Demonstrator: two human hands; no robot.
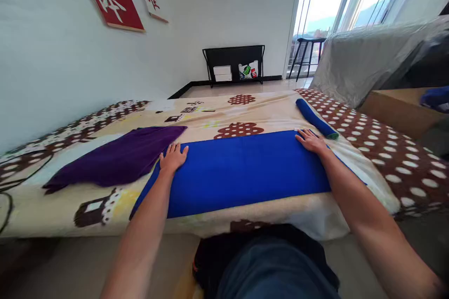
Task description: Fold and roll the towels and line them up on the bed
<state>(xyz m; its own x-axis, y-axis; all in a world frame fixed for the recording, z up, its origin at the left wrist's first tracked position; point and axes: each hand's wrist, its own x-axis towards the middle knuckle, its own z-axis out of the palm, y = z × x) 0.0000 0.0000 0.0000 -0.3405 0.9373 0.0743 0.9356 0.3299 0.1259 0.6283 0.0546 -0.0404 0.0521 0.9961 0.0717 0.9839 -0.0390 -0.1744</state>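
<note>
A long blue towel (242,170) lies flat and folded lengthwise on the patterned bed cover (245,107). My left hand (173,157) rests flat on the towel's far left corner, fingers spread. At the far right corner my right hand (310,141) also lies flat, fingers apart. A purple towel (119,159) is spread loosely just left of my left hand. A rolled blue towel (315,118) lies just beyond my right hand.
The bed stands against a white wall (52,65) on the left. A brown dotted blanket (386,149) covers the bed's right side. A black shelf (234,63) and a stool (305,56) stand at the back near the window. A cardboard box (396,107) is at right.
</note>
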